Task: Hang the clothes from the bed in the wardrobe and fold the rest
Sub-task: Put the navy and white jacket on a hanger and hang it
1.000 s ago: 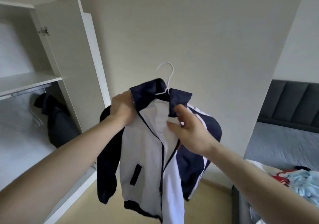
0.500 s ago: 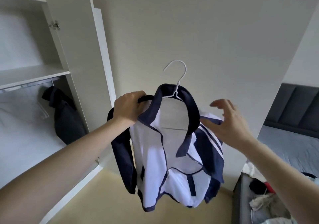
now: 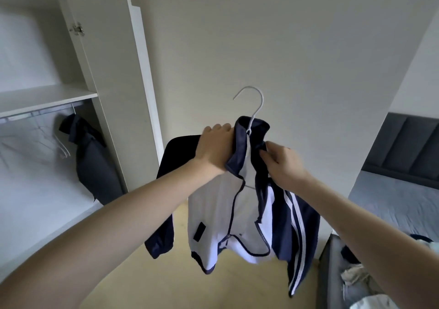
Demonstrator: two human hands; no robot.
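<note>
A navy and white zip jacket (image 3: 213, 216) hangs in front of me on a white hanger (image 3: 255, 109), whose hook sticks up above the collar. My left hand (image 3: 215, 150) grips the jacket's left shoulder and collar. My right hand (image 3: 281, 163) pinches the right side of the collar. The zip is open and the right sleeve with white stripes hangs down. The open wardrobe (image 3: 47, 94) stands to the left, with a rail (image 3: 35, 113) under its shelf.
A dark garment (image 3: 95, 163) hangs on the rail beside several bare white hangers (image 3: 63, 148). The wardrobe door (image 3: 114, 71) stands open between jacket and wardrobe. The bed (image 3: 392, 201) lies at right with loose clothes (image 3: 356, 277) near its corner. Wooden floor lies below.
My right hand, which was open beside the jacket, has closed on the right side of the collar. The collar has been pulled closer around the hanger's neck. My left hand keeps its grip.
</note>
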